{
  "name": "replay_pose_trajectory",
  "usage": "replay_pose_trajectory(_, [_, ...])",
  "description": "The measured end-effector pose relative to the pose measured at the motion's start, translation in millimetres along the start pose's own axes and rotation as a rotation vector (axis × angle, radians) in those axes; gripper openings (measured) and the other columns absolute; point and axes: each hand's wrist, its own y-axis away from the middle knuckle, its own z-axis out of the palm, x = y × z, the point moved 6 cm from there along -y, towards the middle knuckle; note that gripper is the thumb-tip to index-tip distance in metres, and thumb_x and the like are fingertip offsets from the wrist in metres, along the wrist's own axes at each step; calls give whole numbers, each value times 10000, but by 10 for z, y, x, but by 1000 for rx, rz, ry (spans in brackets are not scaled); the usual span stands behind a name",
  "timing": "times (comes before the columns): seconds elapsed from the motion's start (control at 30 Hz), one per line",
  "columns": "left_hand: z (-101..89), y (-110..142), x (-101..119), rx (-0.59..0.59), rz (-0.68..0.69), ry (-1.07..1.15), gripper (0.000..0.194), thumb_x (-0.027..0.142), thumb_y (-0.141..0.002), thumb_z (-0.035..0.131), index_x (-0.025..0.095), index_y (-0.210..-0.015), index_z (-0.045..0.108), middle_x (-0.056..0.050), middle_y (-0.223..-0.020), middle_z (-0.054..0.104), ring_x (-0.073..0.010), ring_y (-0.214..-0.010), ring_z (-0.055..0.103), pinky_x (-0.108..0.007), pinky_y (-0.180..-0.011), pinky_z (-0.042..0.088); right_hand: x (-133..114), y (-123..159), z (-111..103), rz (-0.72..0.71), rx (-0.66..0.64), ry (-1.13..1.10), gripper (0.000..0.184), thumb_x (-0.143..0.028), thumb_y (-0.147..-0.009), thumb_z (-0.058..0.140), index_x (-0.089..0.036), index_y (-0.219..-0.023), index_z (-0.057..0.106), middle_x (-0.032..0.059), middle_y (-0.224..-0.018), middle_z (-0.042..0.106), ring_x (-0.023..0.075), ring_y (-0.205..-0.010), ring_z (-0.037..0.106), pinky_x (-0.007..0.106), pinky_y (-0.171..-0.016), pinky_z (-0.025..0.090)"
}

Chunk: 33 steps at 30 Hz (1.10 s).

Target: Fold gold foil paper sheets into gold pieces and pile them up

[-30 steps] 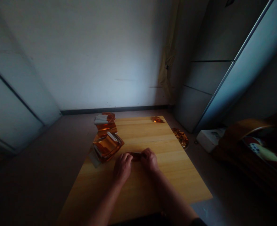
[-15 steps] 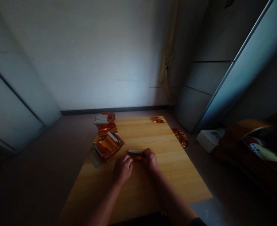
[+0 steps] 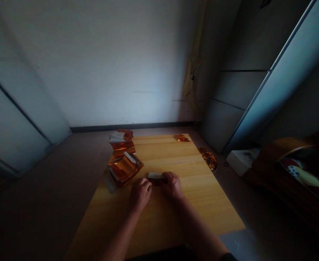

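Your copper-coloured strip [image 3: 156, 183] lies between your two hands on the light wooden surface [image 3: 162, 156], with a narrow white band [image 3: 156, 175] along its far edge, at its 12 o'clock. Your right hand [image 3: 172, 185] sits at the strip's 3 o'clock, its grip clamped on that end, fingers bent over and partly hiding it. Your left hand [image 3: 141, 192] is at 8 o'clock, fingers curled together with the tips at the strip's near left corner; you cannot tell from this view whether that grip pinches the strip or only presses on it. Taking the strip as the middle of the clock, you have a stack of copper foil sheets [image 3: 124, 168] at 10 o'clock, white edges showing among them, and a pale sheet [image 3: 109, 184] sticking out at its near left side. Just past the stack, towards 11, lies a shiny copper sheet [image 3: 124, 148], then a bundle of white and copper pieces [image 3: 121, 136] at the surface's far left corner. At 1 o'clock, near the far right corner, you see a small orange foil piece [image 3: 181, 138]. Beyond the right edge, at 2 o'clock, is a crinkled foil heap [image 3: 208, 158], with a white box [image 3: 239, 161] farther out. The pale wall [image 3: 107, 72] stands at 12.
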Motion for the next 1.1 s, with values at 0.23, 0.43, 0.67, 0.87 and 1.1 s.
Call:
replay_pose_trajectory(0.23, [30, -13, -99, 38, -110, 11, 88, 125, -730, 576, 191, -675, 558, -20, -724, 575, -176, -752, 544, -294, -704, 441, 6, -9, 27, -101, -33, -90, 196, -294, -752, 611, -188, -903, 677, 63, -839, 697, 195, -761, 621, 283, -708, 452])
replay_pose_trajectory(0.43, [31, 18, -196, 221, -173, 135, 404, 124, -694, 601, 180, -1086, 523, -70, -959, 607, -210, -902, 584, -348, -817, 492, -18, 9, 26, -179, -104, -27, 148, -249, -742, 586, -174, -812, 692, 61, -773, 670, 187, -718, 590, 284, -681, 419])
replay_pose_trajectory(0.67, [59, 17, -140, 111, -53, 70, 379, 38, -676, 542, 232, -980, 661, -68, -1122, 551, -218, -1085, 532, -360, -943, 465, -58, 56, 28, -184, -194, 158, 156, -174, -725, 576, -197, -828, 690, 58, -819, 632, 193, -805, 539, 298, -721, 349])
replay_pose_trajectory(0.87, [66, 36, -82, 28, -37, -79, 333, 63, -667, 558, 225, -918, 703, -91, -1169, 569, -254, -1079, 524, -395, -917, 463, -163, 190, -72, -337, -257, 279, 213, -363, -769, 621, -205, -909, 649, 60, -909, 598, 211, -879, 488, 324, -749, 303])
replay_pose_trajectory(1.1, [-82, 69, 76, -58, 25, -88, 383, 176, -648, 599, 200, -1024, 665, -100, -1142, 585, -270, -999, 521, -424, -869, 442, -283, 297, -207, -379, -237, 303, 405, -585, -827, 522, -212, -938, 632, 51, -915, 567, 198, -856, 446, 338, -777, 286])
